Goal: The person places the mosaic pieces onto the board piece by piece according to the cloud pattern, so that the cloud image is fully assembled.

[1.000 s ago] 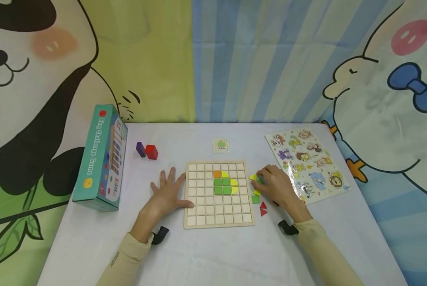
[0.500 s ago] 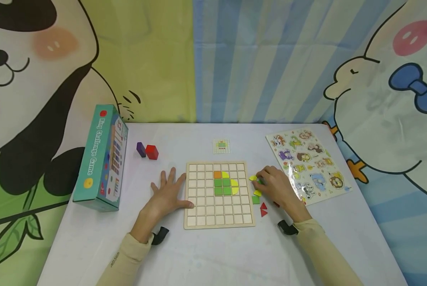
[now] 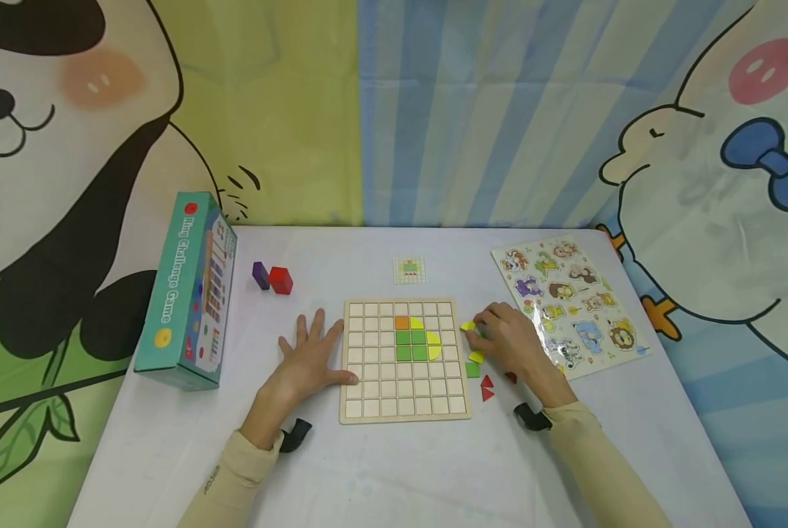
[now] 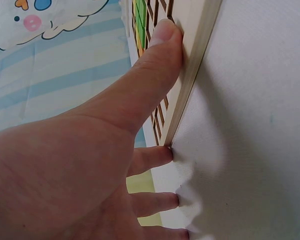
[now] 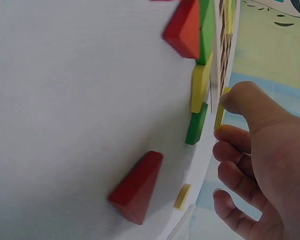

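Cartoon backdrop with a panda and a duck behind a white table [image 3: 381,469].

Teal game box [image 3: 185,290] stands on the left of the table, one only. One animal puzzle sheet [image 3: 568,304] lies flat at the right. One wooden grid board [image 3: 403,359] sits in the middle, seven by seven cells; it carries four green squares, one orange square and two yellow quarter-rounds, clustered right of centre. One small pattern card [image 3: 409,269] lies behind the board. Two blocks behind and left of the board, one purple [image 3: 260,275], one red [image 3: 279,280], touching.

Left hand [image 3: 311,356] lies flat on the table, fingers spread straight, thumb [image 4: 157,65] pressed along the board's left edge.

Right hand [image 3: 513,341] sits just right of the board, fingers curled, pinching a thin yellow piece [image 5: 220,114] between thumb and forefinger, held on edge just beside the board's right rim.

Loose pieces on the table by that hand: one yellow [image 3: 476,357], one green square [image 3: 472,369], two red triangles [image 3: 486,387] in the head view; the right wrist view adds another green piece [image 5: 196,130], a third red triangle [image 5: 137,186] and a small yellow bit [image 5: 182,196].
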{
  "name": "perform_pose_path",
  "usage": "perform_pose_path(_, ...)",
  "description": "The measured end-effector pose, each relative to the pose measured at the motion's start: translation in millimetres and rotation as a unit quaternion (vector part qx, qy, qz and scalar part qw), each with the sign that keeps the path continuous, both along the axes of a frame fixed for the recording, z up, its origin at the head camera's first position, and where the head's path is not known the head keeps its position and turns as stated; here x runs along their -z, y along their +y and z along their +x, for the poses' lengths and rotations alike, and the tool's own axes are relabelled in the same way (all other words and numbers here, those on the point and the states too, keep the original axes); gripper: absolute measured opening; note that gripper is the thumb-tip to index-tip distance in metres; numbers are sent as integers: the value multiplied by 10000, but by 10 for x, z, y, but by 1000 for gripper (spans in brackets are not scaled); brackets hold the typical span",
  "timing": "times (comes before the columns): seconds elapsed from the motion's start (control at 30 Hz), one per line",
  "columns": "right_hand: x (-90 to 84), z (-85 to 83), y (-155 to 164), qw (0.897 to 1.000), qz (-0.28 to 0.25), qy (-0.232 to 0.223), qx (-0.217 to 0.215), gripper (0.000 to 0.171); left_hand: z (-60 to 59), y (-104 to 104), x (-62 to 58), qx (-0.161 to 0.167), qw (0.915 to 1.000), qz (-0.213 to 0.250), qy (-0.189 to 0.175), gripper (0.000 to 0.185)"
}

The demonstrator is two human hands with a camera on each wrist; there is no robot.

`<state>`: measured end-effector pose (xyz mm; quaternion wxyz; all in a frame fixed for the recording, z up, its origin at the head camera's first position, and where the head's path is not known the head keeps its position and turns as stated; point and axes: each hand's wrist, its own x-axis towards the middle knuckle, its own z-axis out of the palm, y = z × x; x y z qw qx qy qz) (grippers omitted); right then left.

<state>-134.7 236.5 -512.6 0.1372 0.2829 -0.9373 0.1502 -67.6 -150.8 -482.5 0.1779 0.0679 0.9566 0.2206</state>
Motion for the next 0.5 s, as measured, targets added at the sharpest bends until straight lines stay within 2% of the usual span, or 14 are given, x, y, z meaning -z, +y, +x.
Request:
perform_pose_path(0.2,-111,-73,-117,9985,-176,260,-443,25,1,3,-7,2,10000,-25,8,111)
perform_pose_path(0.4,-247,-149,-406,9954,-181,228,-918,27,7,0,-14,-3,10000,-48,46,111)
perform_pose_path(0.5,-292,-188,-561,9917,-179,353,-1221,27,6,1,-17,-6,10000,-19,39,110)
